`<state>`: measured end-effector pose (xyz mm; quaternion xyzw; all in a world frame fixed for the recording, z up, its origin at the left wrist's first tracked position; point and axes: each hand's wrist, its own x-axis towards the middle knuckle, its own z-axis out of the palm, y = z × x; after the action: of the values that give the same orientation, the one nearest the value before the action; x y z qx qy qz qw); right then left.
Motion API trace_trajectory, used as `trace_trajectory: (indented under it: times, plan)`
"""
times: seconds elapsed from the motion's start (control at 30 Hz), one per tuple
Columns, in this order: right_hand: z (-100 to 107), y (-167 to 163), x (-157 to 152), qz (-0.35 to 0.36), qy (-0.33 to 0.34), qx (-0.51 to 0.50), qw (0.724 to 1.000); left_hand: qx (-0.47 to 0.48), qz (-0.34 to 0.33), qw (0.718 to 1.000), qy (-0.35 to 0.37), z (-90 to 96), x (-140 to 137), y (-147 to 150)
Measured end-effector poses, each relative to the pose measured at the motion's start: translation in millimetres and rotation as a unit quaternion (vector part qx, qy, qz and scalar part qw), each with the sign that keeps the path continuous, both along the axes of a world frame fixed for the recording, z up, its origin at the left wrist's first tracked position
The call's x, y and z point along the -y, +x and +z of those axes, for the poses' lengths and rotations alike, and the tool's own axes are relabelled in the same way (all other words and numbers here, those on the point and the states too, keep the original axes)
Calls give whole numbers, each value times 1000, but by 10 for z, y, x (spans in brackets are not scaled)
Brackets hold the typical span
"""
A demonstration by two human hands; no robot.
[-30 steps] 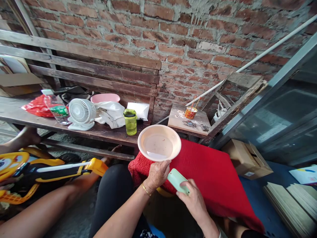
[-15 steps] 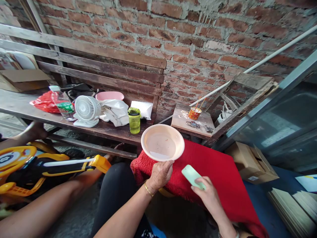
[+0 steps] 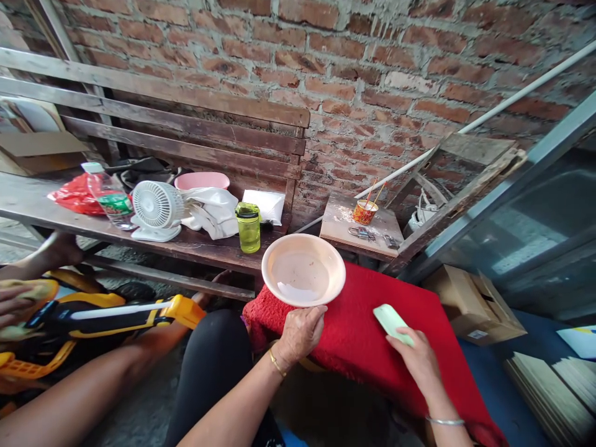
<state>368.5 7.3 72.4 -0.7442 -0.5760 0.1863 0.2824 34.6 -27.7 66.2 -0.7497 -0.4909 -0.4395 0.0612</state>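
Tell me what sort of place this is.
It looks like a plain household sitting area, perhaps a porch or storeroom: a slatted wooden bench holds a small white fan and other belongings, against a bare brick wall.

A white fan point(image 3: 158, 203) stands on a dark wooden bench point(image 3: 200, 248) between a plastic bottle point(image 3: 116, 205) and a white cloth point(image 3: 218, 211) before a brick wall point(image 3: 321, 46); rightward, a small table point(image 3: 339, 231) bears a patterned cup point(image 3: 364, 214)
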Motion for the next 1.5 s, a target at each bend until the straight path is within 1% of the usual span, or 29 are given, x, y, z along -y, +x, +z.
trace_trajectory:
  times: [0.07, 0.13, 0.2, 0.23, 0.27, 0.3, 0.37, 0.43, 0.5, 0.57, 0.6, 0.63, 0.67, 0.7, 0.77, 0.87, 0.9, 0.93, 0.97, 1.0, 1.03, 1.07, 1.13, 1.2, 1.27, 1.3, 1.33, 1.4, 1.5]
  plan:
    - [-18, 546, 162, -93, -19, 27, 995, 0, 1, 1000, -1, -7, 0, 7]
    - [-19, 1019, 351, -181, -39, 41, 982, 0, -1, 1000, 0, -16, 1, 11]
    - [-2, 1276, 517, -236, -38, 38, 970, -2, -3, 1000, 5, -25, 5, 16]
    - [11, 1290, 576, -245, -24, 31, 969, -4, -4, 1000, 8, -30, 7, 21]
    - [24, 1222, 613, -239, -7, 20, 971, -8, -5, 1000, 7, -35, 10, 28]
    - [35, 1075, 627, -221, 9, 5, 975, -14, -7, 1000, 5, -42, 13, 37]
    - [42, 600, 601, -156, 34, -30, 987, -27, -13, 1000, -5, -59, 18, 57]
    - [22, 14, 534, -65, 45, -64, 995, -41, -19, 999, -21, -78, 20, 75]
    - [-14, -502, 463, 43, 41, -87, 994, -54, -26, 998, -33, -96, 17, 89]
    - [-47, -793, 407, 122, 30, -90, 988, -62, -29, 997, -41, -110, 8, 98]
    - [-57, -826, 389, 137, 27, -86, 987, -65, -29, 997, -42, -116, 1, 101]
    - [-60, -778, 380, 125, 26, -79, 989, -65, -30, 997, -42, -123, -6, 105]
    - [-57, -653, 383, 95, 27, -71, 993, -65, -30, 997, -42, -130, -13, 108]
    - [-49, -463, 400, 56, 30, -63, 996, -65, -31, 997, -41, -138, -20, 111]
    - [-17, 48, 475, -39, 26, -40, 998, -62, -34, 997, -39, -159, -31, 113]
    - [34, 823, 651, -173, 12, 13, 985, -59, -39, 997, -44, -192, -33, 110]
    - [44, 994, 706, -205, 12, 28, 978, -59, -40, 996, -48, -200, -31, 110]
    - [47, 1092, 751, -225, 16, 36, 974, -60, -40, 996, -52, -206, -27, 111]
    - [45, 1108, 782, -230, 22, 36, 972, -63, -41, 996, -55, -210, -23, 114]
    - [37, 1040, 798, -224, 30, 28, 974, -67, -42, 995, -58, -211, -18, 119]
    - [27, 893, 801, -203, 38, 12, 978, -72, -43, 995, -58, -209, -14, 125]
    - [15, 682, 795, -168, 45, -10, 985, -79, -44, 994, -58, -206, -11, 132]
    - [-9, 142, 769, -66, 54, -62, 994, -92, -44, 993, -58, -196, -7, 144]
    - [-30, -391, 747, 46, 49, -98, 993, -100, -43, 992, -64, -184, -8, 147]
    - [-54, -739, 729, 119, 30, -102, 987, -102, -40, 991, -71, -175, -13, 138]
    - [-68, -804, 720, 134, 20, -95, 986, -102, -39, 991, -73, -172, -17, 133]
    - [-82, -788, 711, 135, 11, -88, 987, -102, -38, 991, -73, -170, -20, 127]
    - [-105, -527, 702, 97, 1, -75, 992, -103, -36, 992, -68, -170, -25, 124]
    - [-80, 250, 767, -35, -9, -48, 998, -104, -34, 992, -60, -171, -24, 135]
